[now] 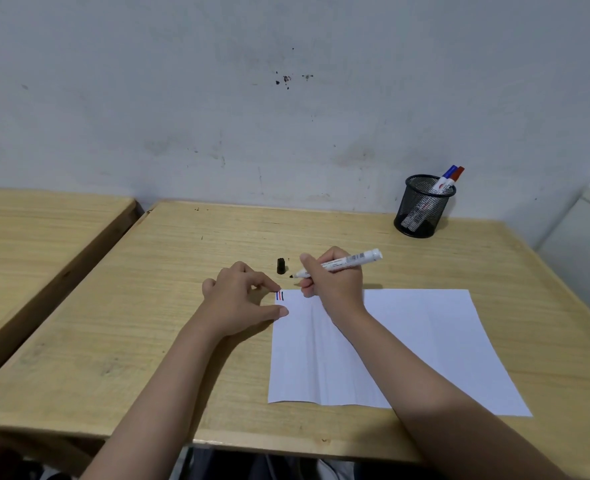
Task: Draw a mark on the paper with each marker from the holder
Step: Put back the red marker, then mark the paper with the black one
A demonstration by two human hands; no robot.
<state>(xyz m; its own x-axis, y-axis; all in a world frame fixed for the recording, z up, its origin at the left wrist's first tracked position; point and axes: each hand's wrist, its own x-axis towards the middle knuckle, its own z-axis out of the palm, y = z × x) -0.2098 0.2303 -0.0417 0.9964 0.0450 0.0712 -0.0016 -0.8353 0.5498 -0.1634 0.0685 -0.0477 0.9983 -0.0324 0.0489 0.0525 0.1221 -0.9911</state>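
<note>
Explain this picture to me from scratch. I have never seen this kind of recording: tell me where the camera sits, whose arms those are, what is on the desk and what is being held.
There is no machine here. A person wears one wide-angle camera on the head, looking forward and down, so the two bare arms reaching in from the bottom are that person's own.

The right hand holds an uncapped black marker, tip pointing left, just above the far edge of a white sheet of paper. The black cap lies on the wooden desk, a little beyond the tip.

The left hand holds nothing; its fingertips press the paper's far left corner. Beside them are three short marks: blue, red and black.

At the far right of the desk, near the wall, stands a black mesh holder with a blue-capped marker and a red-capped marker in it.
</note>
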